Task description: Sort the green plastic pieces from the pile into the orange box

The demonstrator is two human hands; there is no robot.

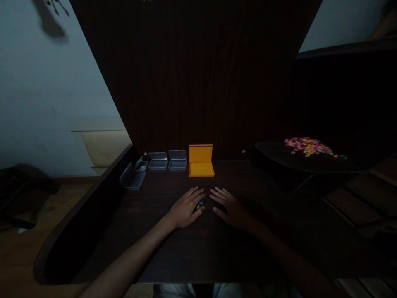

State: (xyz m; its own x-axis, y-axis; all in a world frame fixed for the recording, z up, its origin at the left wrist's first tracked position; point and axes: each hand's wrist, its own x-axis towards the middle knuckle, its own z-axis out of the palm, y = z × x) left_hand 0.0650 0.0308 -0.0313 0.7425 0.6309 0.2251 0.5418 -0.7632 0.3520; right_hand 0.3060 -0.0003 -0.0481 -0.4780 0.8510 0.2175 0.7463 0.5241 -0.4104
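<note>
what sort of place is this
Probably a room in a home, at a desk or worktable: a dark wooden tabletop bears an open yellow box, small coloured pieces lie by the left hand, and a bright heap of tiny bits sits to the right.

Small coloured pieces (pixel 200 204), blue and yellow showing: partly covered by left hand (pixel 187 209); count and form too small to tell. Left hand and right hand (pixel 232 211): palms hidden; right wrist dim in shadow. Forearms (pixel 138 252): cut off by lower edge. Multicoloured heap (pixel 310 146): single pieces too small and blurred to identify. Dark panel (pixel 195 74): cropped at top. Hanging ornament (pixel 56 7), upper left: cropped at top. Dark furniture (pixel 18 194): cropped at left, details lost.
</note>
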